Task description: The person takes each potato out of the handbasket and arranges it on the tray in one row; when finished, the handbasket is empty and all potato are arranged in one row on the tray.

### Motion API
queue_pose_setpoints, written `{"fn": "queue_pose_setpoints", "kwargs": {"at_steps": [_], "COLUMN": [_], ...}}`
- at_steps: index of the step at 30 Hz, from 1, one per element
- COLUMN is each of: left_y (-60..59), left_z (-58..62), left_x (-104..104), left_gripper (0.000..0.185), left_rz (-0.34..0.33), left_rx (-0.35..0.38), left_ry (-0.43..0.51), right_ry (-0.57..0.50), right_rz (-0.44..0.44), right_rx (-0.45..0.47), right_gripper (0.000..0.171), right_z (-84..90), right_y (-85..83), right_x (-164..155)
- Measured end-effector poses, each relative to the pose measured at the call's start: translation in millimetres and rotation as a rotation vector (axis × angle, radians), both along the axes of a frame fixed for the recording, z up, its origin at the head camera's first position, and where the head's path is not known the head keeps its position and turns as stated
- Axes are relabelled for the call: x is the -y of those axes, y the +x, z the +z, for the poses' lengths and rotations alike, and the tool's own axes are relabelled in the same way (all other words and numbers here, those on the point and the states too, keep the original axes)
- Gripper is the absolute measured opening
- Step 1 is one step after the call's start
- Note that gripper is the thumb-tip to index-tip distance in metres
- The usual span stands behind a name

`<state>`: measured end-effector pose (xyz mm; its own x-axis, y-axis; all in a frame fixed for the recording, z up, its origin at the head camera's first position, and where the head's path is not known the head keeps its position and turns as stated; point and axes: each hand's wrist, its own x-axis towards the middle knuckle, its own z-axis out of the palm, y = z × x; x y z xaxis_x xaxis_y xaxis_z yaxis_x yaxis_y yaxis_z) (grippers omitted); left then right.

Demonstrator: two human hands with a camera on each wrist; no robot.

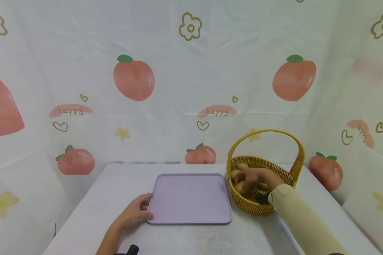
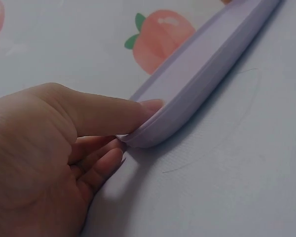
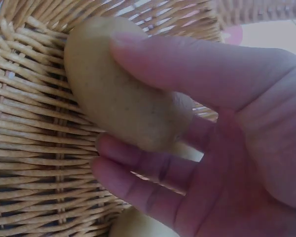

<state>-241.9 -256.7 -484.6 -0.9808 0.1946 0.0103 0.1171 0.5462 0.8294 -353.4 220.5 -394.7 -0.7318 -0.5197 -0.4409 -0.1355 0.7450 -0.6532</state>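
My left hand [image 1: 135, 211] is at the left edge of a flat lilac tray [image 1: 191, 198] on the table. In the left wrist view its thumb lies over the rim and the other fingers curl at the outer underside, pinching the tray. My right hand [image 1: 253, 177] reaches down into a yellow wicker basket [image 1: 258, 209] with a tall handle. Seen from the right wrist, it grips a potato [image 3: 113, 84] between the thumb and the fingers, near the woven wall. More potatoes [image 1: 242, 165] lie in the basket, partly hidden by the hand.
The basket stands just right of the tray on a white-covered table [image 1: 121, 180]. Behind and beside the table hangs a pale cloth [image 1: 166, 134] printed with peaches, flowers and hearts. A black band [image 1: 262, 198] is at the right wrist.
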Motion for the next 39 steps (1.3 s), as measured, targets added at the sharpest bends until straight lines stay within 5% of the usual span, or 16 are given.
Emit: {"fn": "queue_pose_setpoints", "kwargs": {"at_steps": [6, 16, 26, 39], "left_y": [0.0, 0.4, 2.4, 0.8], "left_z": [2.2, 2.5, 3.8, 1.7], "left_x": [-3.5, -0.7, -0.4, -1.2], "left_gripper": [0.084, 0.084, 0.084, 0.087], "left_rz": [0.044, 0.027, 0.031, 0.030], "left_rx": [0.011, 0.004, -0.003, 0.039], "left_ry": [-0.013, -0.020, -0.025, -0.004], "right_ry": [-0.055, -0.279, -0.476, -0.618], "right_rz": [-0.007, -0.048, -0.131, -0.032], "right_rx": [-0.072, -0.447, -0.510, -0.486], "right_gripper": [0.039, 0.044, 0.039, 0.038], "right_z": [7.9, 18.2, 25.3, 30.0], "right_y": [5.9, 26.4, 52.1, 75.6], "right_x": [-9.5, -25.3, -17.9, 27.8]}}
